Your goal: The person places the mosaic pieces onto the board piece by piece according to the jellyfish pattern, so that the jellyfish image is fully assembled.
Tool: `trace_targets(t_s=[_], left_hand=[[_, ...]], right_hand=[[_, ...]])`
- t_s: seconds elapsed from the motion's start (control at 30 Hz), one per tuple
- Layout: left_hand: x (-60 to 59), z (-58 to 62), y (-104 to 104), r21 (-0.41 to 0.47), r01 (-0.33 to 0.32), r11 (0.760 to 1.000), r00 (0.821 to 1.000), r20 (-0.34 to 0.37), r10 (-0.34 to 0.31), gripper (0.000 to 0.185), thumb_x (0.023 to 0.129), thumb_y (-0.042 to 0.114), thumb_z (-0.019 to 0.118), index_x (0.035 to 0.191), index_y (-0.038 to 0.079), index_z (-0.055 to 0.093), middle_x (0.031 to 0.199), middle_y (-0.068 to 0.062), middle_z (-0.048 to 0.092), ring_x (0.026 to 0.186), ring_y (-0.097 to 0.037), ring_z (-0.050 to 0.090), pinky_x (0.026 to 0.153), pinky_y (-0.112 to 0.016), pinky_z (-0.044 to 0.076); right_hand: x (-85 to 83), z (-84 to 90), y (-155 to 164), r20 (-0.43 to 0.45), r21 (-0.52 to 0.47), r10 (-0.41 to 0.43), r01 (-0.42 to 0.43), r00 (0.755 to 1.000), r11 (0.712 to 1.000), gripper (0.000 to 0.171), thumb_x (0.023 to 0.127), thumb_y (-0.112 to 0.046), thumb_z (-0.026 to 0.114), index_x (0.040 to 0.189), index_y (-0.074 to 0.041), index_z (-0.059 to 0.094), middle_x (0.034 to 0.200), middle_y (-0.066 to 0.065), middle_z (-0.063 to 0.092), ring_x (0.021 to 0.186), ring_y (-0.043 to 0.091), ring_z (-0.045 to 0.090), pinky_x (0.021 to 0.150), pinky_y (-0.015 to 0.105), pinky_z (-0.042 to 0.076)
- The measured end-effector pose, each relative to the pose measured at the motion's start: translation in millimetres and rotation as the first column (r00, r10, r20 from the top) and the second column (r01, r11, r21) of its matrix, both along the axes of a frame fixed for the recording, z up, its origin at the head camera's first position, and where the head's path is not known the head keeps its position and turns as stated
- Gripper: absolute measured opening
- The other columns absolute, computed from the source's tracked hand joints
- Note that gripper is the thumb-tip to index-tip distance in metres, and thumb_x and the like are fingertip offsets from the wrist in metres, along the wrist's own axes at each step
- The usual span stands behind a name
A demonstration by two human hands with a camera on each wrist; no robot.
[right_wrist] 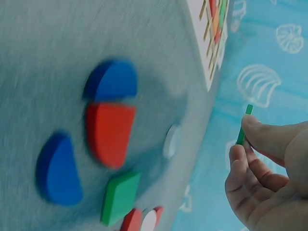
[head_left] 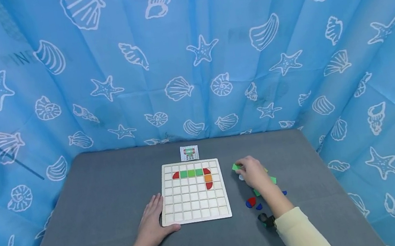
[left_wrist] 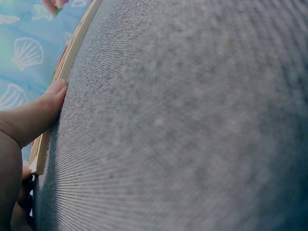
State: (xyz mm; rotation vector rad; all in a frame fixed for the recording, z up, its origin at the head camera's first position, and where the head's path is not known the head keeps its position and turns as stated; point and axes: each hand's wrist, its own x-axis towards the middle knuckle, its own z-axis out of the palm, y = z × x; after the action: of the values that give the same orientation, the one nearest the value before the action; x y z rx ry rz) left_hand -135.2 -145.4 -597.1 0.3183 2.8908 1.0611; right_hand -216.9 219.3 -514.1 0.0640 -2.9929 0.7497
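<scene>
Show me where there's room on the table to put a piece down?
The table is bare left of the board, beyond the left hand, and along the near edge in front of the board. Right of the board it is crowded: loose pieces lie around the right hand, which pinches a green piece. A card sits behind the board.

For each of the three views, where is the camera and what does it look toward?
Head: high, looks down at table, board, both hands and sleeves.
Left wrist: low by left hand, along the table; thumb on board edge.
Right wrist: by right hand, pinching a green tile above loose pieces.
Shared: board in all.
</scene>
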Motion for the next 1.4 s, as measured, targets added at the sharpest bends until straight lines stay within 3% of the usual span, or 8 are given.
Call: trace_targets(t_s=[0.5, 0.87, 1.17, 1.4], left_hand=[[-2.0, 0.3, -0.2, -0.011, 0.011, 1.0, 1.0, 0.004, -0.011, 0.121, 0.071, 0.063, 0.082, 0.157, -0.003, 0.029, 0.165, -0.02, 0.026, 0.154, -0.039, 0.02, 0.124, -0.056, 0.021], [1.0, -0.9, -0.8, -0.004, -0.001, 1.0, 0.999, -0.032, 0.001, 0.12, 0.07, 0.061, 0.084, 0.156, -0.004, 0.031, 0.163, -0.021, 0.029, 0.153, -0.04, 0.022, 0.123, -0.057, 0.023], [-1.7, -2.5, 1.8, 0.001, 0.009, 1.0, 0.999, -0.042, -0.009, 0.12, 0.07, 0.063, 0.083, 0.156, -0.004, 0.031, 0.164, -0.02, 0.029, 0.153, -0.039, 0.022, 0.123, -0.056, 0.023], [-0.9, -3.5, -0.2, -0.003, 0.0, 1.0, 1.0, -0.006, 0.0, 0.122, 0.07, 0.065, 0.081, 0.157, -0.001, 0.028, 0.166, -0.018, 0.025, 0.155, -0.037, 0.019, 0.124, -0.055, 0.02]], right_hand=[[15.9, 13.8, -43.9, -0.059, -0.034, 0.144, -0.146, 0.988, 0.989, 0.027, 0.09, -0.01, 0.077, 0.117, -0.008, 0.075, 0.109, 0.008, 0.066, 0.086, 0.017, 0.062, 0.071, 0.032, 0.057], [19.2, 17.5, -74.2, -0.065, -0.03, 0.274, -0.276, 0.96, 0.961, 0.028, 0.089, -0.009, 0.077, 0.117, -0.009, 0.075, 0.109, 0.007, 0.066, 0.085, 0.014, 0.063, 0.073, 0.031, 0.057], [18.9, 5.5, -92.4, -0.057, 0.048, 0.357, -0.355, 0.932, 0.934, 0.028, 0.091, -0.017, 0.076, 0.118, -0.012, 0.074, 0.108, 0.003, 0.067, 0.084, 0.013, 0.063, 0.069, 0.029, 0.055], [14.2, -7.8, -103.2, -0.015, 0.063, 0.35, -0.348, 0.937, 0.935, 0.026, 0.089, -0.017, 0.078, 0.115, -0.014, 0.076, 0.107, 0.002, 0.068, 0.088, 0.014, 0.065, 0.073, 0.032, 0.056]])
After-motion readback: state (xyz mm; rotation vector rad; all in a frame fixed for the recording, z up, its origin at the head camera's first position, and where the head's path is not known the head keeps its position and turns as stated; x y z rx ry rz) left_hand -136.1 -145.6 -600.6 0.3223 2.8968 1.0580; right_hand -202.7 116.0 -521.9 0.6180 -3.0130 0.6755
